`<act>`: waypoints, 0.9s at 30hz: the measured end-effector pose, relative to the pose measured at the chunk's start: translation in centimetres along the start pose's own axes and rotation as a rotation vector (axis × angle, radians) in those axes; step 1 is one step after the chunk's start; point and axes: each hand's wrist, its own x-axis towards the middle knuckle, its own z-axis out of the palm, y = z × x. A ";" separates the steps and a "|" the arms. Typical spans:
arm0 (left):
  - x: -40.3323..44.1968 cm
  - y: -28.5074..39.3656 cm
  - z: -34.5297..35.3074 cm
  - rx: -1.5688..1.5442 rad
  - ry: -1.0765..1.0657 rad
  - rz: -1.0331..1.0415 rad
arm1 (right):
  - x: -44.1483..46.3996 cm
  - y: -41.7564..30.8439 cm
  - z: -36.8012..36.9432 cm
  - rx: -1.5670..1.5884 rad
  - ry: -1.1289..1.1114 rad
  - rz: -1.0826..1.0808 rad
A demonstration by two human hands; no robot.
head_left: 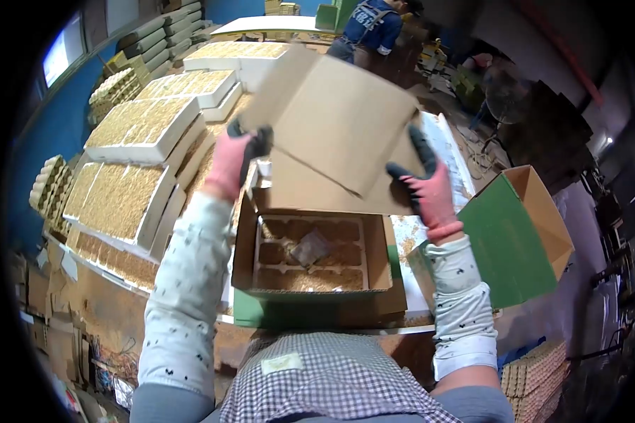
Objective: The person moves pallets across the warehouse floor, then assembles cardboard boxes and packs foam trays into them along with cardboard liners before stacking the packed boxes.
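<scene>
Fingers (261,143) hold the cardboard (342,116) at either side.

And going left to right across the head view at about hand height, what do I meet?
Stacked moulded trays, white trays with tan filling, left hand, raised cardboard, right hand, green carton.

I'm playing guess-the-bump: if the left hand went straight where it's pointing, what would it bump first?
Most likely the creased cardboard sheet. The left hand seems to grip its edge, though blur makes depth hard to tell.
</scene>
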 end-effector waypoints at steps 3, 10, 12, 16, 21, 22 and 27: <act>3.8 0.2 -4.2 0.003 0.276 -0.094 | -2.7 -3.1 -1.8 -0.003 0.126 0.073; -5.0 3.5 0.3 1.005 -0.457 0.060 | -8.2 2.3 7.0 -1.474 -0.760 0.227; -10.6 1.9 3.1 1.420 -1.151 0.200 | -8.7 5.0 8.1 -1.698 -1.009 0.270; -13.2 4.0 1.6 1.158 -0.992 0.087 | -5.8 0.1 3.7 -1.524 -0.682 0.039; -15.8 2.7 -8.3 1.280 -0.422 -0.097 | -5.7 5.0 1.3 -1.050 -0.969 0.377; -16.8 -2.8 -9.9 1.154 -0.454 -0.278 | -7.4 9.4 2.8 -1.018 -0.937 0.192; -19.9 -7.1 -4.7 0.549 -0.140 -0.411 | -9.8 10.4 2.2 0.080 0.187 0.625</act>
